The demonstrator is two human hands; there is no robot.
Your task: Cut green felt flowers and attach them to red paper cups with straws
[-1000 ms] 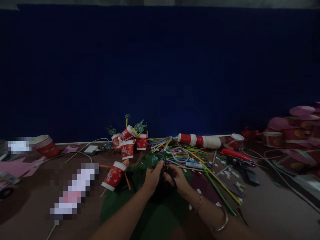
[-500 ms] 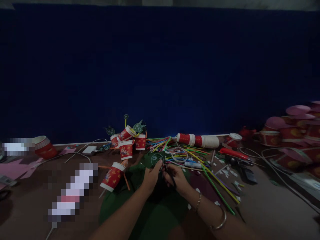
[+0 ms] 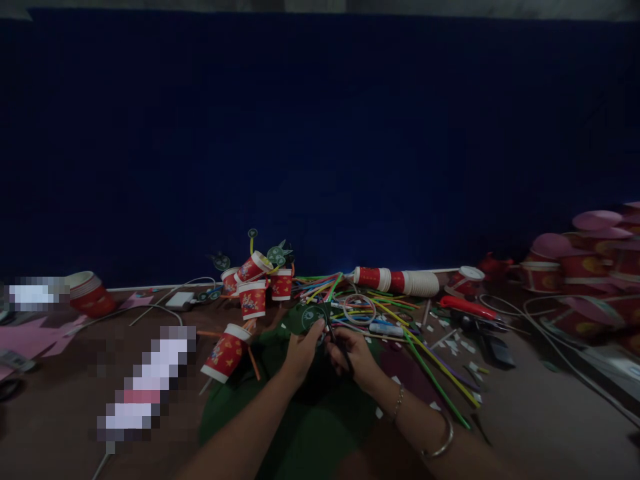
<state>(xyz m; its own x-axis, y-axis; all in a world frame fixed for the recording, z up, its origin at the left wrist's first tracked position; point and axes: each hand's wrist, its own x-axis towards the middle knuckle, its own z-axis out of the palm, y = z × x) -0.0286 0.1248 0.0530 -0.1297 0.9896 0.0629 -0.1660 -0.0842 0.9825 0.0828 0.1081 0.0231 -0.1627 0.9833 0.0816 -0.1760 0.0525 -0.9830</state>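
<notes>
My left hand (image 3: pixel 306 347) pinches a dark green piece of paper (image 3: pixel 306 317) with a pale round drawing on it. Close beside it, my right hand (image 3: pixel 353 353) is closed round the handles of a dark pair of scissors (image 3: pixel 341 350), whose blades point up at the paper's right edge. Both hands are above a dark green sheet (image 3: pixel 295 433). Just beyond them spreads a heap of coloured straws or pipe cleaners (image 3: pixel 325 287), with a glue stick or marker (image 3: pixel 386 329) at its right.
Red paper cups joined into a figure (image 3: pixel 253 300) stand left of my hands. A stack of paper cups (image 3: pixel 395 280) lies behind. A red-handled tool (image 3: pixel 467 308), white scraps (image 3: pixel 453 343) and cup models with pink discs (image 3: pixel 590 260) are on the right. A blue panel (image 3: pixel 320 153) closes the back.
The green paper is trimmed at its upper right and now looks rounder along its edge. My hands and the scissors have barely moved.
</notes>
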